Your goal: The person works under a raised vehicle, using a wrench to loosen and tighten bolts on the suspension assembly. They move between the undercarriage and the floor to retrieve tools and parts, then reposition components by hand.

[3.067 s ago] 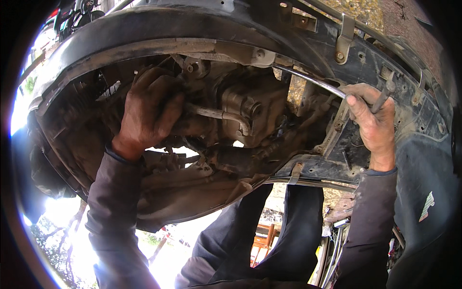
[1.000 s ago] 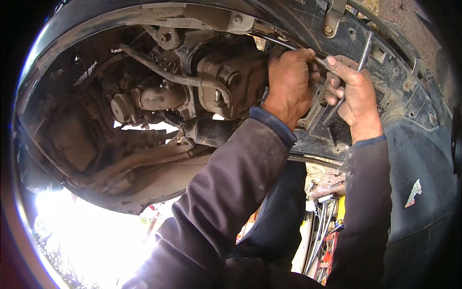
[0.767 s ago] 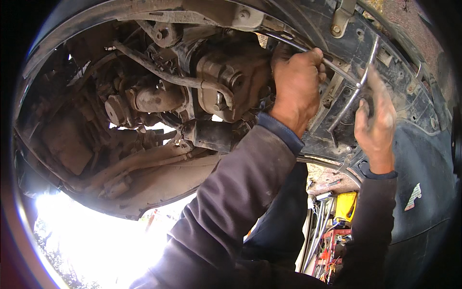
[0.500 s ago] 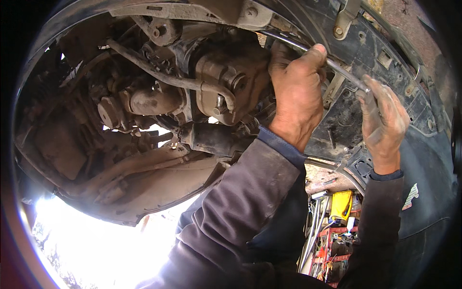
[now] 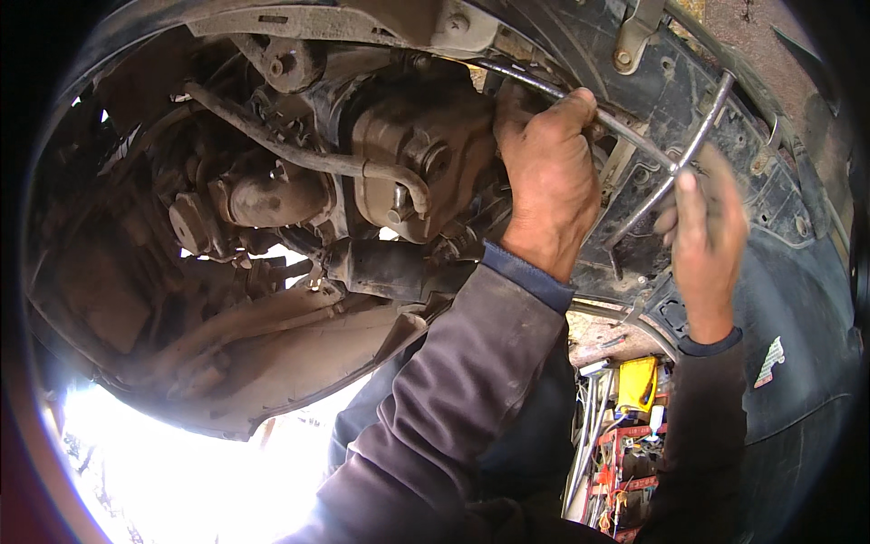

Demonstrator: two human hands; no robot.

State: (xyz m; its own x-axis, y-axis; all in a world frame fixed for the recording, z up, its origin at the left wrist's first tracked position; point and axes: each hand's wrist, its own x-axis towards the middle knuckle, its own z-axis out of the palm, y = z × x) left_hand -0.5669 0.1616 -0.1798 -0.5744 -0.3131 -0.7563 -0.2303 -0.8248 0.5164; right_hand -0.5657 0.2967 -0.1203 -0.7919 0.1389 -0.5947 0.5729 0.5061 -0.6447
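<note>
Clearly closed round the T-bar (image 5: 634, 141), left hand (image 5: 549, 177) (right hand (image 5: 710, 243): grip unclear), between engine (image 5: 385, 136) and black panel (image 5: 671, 107).

T-handled metal tool (image 5: 634, 140) to the right of the dusty engine housing (image 5: 381, 136)
Its slim, shiny shaft (image 5: 533, 83) slants down rightward from near the housing's upper right; a slanting crossbar (image 5: 706, 119) meets its far end.

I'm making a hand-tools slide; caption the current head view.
Left hand around a metal shaft, right hand blurred at its crossbar, beside dusty machinery.
</note>
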